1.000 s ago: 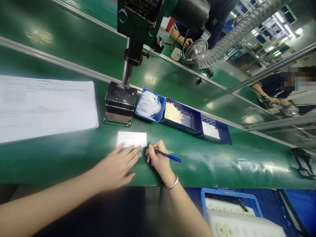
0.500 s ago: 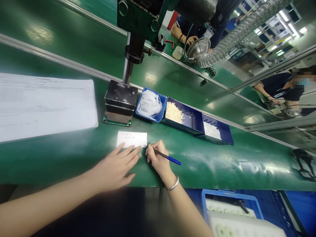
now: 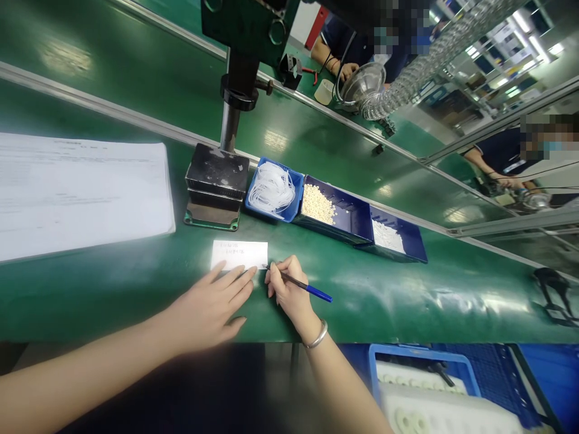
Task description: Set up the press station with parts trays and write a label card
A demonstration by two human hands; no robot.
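Note:
A small white paper slip with a few handwritten lines lies on the green table. My left hand lies flat and open, its fingertips resting on the slip's near edge. My right hand is closed round a blue pen, whose tip touches the slip's lower right corner. A silver bangle sits on my right wrist.
A large printed sheet lies at left. A press with a black base stands behind the slip, beside three blue bins of white parts. A blue crate sits below the table edge. Other people work across the conveyor.
Both hands stay where they were on the slip and pen. Only the view has shifted slightly.

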